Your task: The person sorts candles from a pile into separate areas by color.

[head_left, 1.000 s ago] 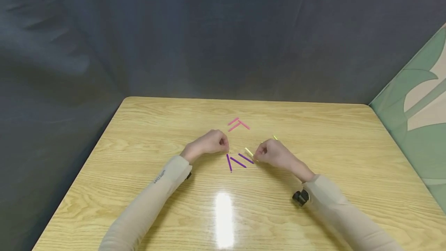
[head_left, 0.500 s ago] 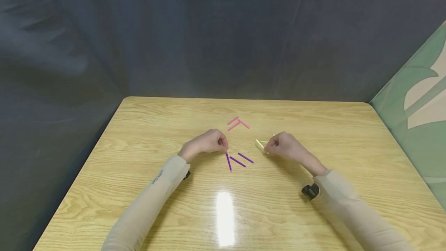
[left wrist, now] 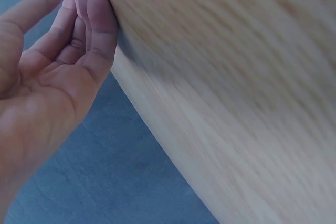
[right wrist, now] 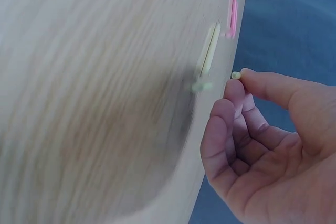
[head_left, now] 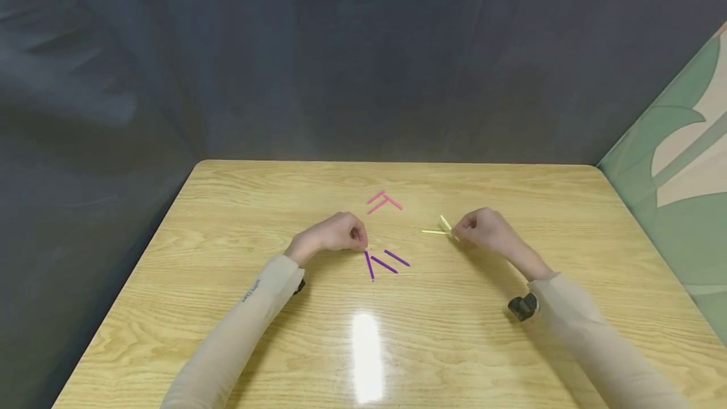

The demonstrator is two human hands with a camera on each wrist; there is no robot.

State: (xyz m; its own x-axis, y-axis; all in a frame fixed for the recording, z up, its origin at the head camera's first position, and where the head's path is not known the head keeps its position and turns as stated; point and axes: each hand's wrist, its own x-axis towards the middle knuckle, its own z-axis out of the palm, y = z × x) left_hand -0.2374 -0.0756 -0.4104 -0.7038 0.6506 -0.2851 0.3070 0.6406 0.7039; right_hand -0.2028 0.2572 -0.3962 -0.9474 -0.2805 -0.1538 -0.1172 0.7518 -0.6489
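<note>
In the head view, my left hand has curled fingers, its fingertips right at the upper end of a purple stick. I cannot tell whether it pinches that stick; the left wrist view shows no stick at the hand. Two more purple sticks lie slanted just to the right, one nearer than the other. My right hand pinches a thin yellow stick between thumb and forefinger, seen nearly end-on in the right wrist view. Left of its fingertips lies another yellow stick, roughly sideways.
Three pink sticks form an angled shape farther back on the wooden table. A dark cloth hangs behind the table. At the right stands a green and beige patterned panel.
My right hand has moved right and slightly away from me, carrying the yellow stick from near the purple sticks to the other yellow ones. My left hand has stayed almost in place.
</note>
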